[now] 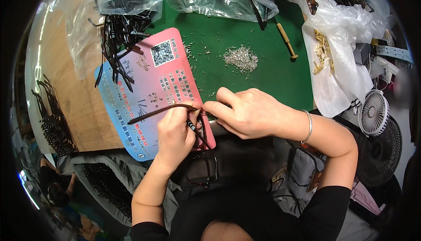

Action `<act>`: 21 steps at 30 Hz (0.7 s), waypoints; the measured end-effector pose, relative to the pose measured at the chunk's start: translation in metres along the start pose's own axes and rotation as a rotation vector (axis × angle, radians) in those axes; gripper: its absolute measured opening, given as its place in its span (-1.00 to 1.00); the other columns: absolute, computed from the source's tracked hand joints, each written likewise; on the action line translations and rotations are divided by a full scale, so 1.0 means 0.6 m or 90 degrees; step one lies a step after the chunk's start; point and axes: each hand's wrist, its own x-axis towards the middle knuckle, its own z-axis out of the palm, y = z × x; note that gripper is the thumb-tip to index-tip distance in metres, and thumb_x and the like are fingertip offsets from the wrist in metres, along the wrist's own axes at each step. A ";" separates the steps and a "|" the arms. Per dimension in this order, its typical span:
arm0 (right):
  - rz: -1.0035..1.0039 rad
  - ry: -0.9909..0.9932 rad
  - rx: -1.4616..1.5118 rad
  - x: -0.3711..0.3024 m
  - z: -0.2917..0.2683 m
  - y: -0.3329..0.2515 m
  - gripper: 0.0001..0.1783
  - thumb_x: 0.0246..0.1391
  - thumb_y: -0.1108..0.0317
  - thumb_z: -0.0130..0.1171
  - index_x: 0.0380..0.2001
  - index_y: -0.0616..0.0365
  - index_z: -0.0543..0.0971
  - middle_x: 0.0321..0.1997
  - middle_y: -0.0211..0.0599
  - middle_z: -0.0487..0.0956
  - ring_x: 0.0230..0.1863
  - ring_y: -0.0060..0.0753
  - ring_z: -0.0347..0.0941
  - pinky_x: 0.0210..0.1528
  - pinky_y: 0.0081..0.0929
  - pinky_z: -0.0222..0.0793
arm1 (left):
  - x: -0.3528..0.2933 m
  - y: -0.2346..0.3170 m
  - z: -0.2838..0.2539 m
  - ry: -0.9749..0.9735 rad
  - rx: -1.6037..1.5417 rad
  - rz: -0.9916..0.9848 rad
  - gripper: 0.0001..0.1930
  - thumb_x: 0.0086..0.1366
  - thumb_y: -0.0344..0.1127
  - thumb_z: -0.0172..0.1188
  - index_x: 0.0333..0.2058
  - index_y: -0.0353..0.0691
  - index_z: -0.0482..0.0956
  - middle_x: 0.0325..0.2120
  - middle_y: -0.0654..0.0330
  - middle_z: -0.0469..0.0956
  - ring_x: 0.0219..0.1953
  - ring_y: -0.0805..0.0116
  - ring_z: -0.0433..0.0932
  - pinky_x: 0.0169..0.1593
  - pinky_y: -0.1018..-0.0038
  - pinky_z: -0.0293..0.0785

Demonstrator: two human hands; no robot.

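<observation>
My left hand [175, 131] is closed around a dark brown eyeglass frame [158, 113], just above the near edge of the table. One temple of the frame sticks out to the left from my fingers, and other dark parts hang below them. Thumb and forefinger of my right hand [250, 114] are pinched together at the hinge end, touching or nearly touching the left fingertips. Whatever small piece they grip is hidden. Under the left hand lies a pink and blue printed mat [169, 41]. Farther off, small silver screws [241, 59] form a heap on the green work mat [267, 83].
Dark temples [118, 39] lie piled at the far left, partly under clear plastic bags [206, 0]. A brass-coloured screwdriver [287, 41] rests at the far right, near gold-coloured parts [323, 52] on white wrapping. Fans [373, 113] stand right; another person [59, 188] is at lower left.
</observation>
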 end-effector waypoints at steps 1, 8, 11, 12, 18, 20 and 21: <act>-0.004 0.001 -0.010 0.000 0.000 0.001 -0.68 -0.13 0.41 0.08 -0.24 0.23 0.36 -0.49 -0.14 0.31 -0.69 -0.18 0.42 -0.70 -0.29 0.33 | 0.000 0.000 0.000 0.001 0.011 0.004 -0.67 -0.08 -0.77 -0.05 -0.31 -0.35 0.46 -0.59 0.13 0.45 -0.58 0.31 0.50 -0.46 0.45 0.45; -0.016 0.006 -0.107 -0.003 0.000 -0.006 -0.70 -0.17 0.41 0.11 -0.28 0.21 0.38 -0.49 -0.17 0.31 -0.67 -0.24 0.43 -0.69 -0.36 0.36 | -0.004 -0.005 0.004 0.019 -0.007 0.016 -0.67 -0.07 -0.79 -0.05 -0.30 -0.35 0.48 -0.55 0.13 0.47 -0.55 0.37 0.50 -0.44 0.48 0.45; 0.054 0.032 -0.021 -0.019 -0.011 -0.011 -0.67 -0.04 0.26 0.14 -0.21 0.18 0.40 -0.43 -0.14 0.33 -0.64 -0.23 0.45 -0.67 -0.37 0.39 | 0.001 0.002 -0.005 0.068 -0.019 0.038 -0.66 -0.06 -0.79 -0.04 -0.29 -0.35 0.49 -0.53 0.14 0.46 -0.55 0.36 0.48 -0.44 0.50 0.44; 0.079 0.029 -0.017 -0.026 -0.017 -0.012 -0.63 -0.01 0.22 0.15 -0.17 0.18 0.40 -0.40 -0.13 0.33 -0.63 -0.22 0.45 -0.66 -0.37 0.39 | 0.010 0.002 -0.007 0.120 -0.029 0.045 -0.67 -0.04 -0.79 -0.03 -0.28 -0.35 0.49 -0.53 0.14 0.45 -0.55 0.37 0.48 -0.44 0.51 0.43; 0.153 -0.037 -0.097 -0.014 -0.010 -0.033 -0.45 -0.03 0.22 0.18 0.06 0.08 0.36 -0.33 -0.18 0.32 -0.58 -0.25 0.44 -0.58 -0.40 0.39 | 0.081 -0.014 -0.006 0.182 0.083 0.054 -0.74 0.32 -0.49 -0.04 -0.03 -0.37 0.39 -0.24 0.05 0.51 -0.40 0.42 0.53 -0.30 0.52 0.48; 0.174 -0.019 -0.063 -0.032 -0.016 -0.029 -0.45 -0.04 0.25 0.18 0.07 0.07 0.36 -0.33 -0.18 0.31 -0.58 -0.24 0.41 -0.56 -0.40 0.40 | 0.055 -0.005 -0.024 0.182 0.046 0.075 -0.66 0.34 -0.45 -0.06 0.09 -0.34 0.31 -0.16 0.03 0.47 -0.37 0.42 0.52 -0.28 0.52 0.48; 0.191 -0.002 -0.047 -0.039 -0.023 -0.027 -0.46 -0.05 0.26 0.18 0.06 0.06 0.36 -0.33 -0.18 0.31 -0.57 -0.24 0.41 -0.55 -0.40 0.40 | 0.040 0.008 -0.039 0.144 0.018 0.071 -0.58 0.37 -0.39 -0.11 0.19 -0.31 0.18 -0.07 0.01 0.40 -0.37 0.46 0.49 -0.28 0.55 0.48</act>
